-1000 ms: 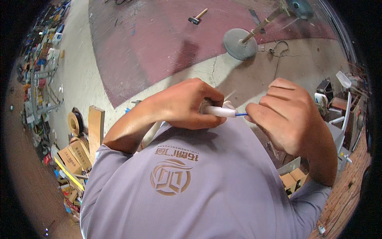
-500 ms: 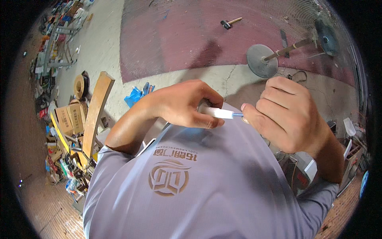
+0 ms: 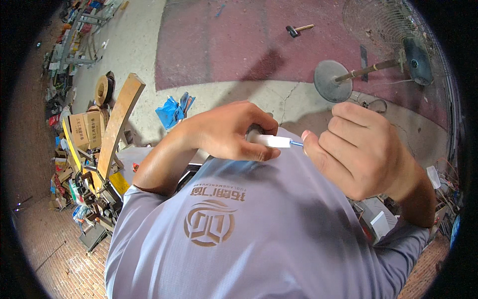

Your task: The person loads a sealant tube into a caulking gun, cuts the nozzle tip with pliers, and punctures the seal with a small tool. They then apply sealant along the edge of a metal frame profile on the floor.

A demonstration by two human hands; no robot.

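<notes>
In front of my chest, my left hand [image 3: 231, 132] is closed around a white, block-shaped piece [image 3: 275, 141], thumb below and fingers curled over the top. A greyish rounded part [image 3: 254, 132] shows inside the curl of that hand. From the white piece's right end sticks out a short, thin blue-and-white striped piece [image 3: 297, 143]. My right hand [image 3: 356, 152] is closed in a fist, its thumb against the far end of the striped piece. The fist hides how far that piece runs on.
Beyond my hands a pedestal fan [image 3: 333, 81] and a mallet [image 3: 298, 30] are on the floor. A crumpled blue plastic bag [image 3: 172, 112] lies left of centre. Further left are a leaning wooden board [image 3: 118, 127], a spool [image 3: 103, 90], cardboard boxes [image 3: 85, 130] and clutter.
The surroundings have shifted slightly down and right at the top of the view. Both hands keep almost the same pose, the right a little lower, with the striped piece still between them.
</notes>
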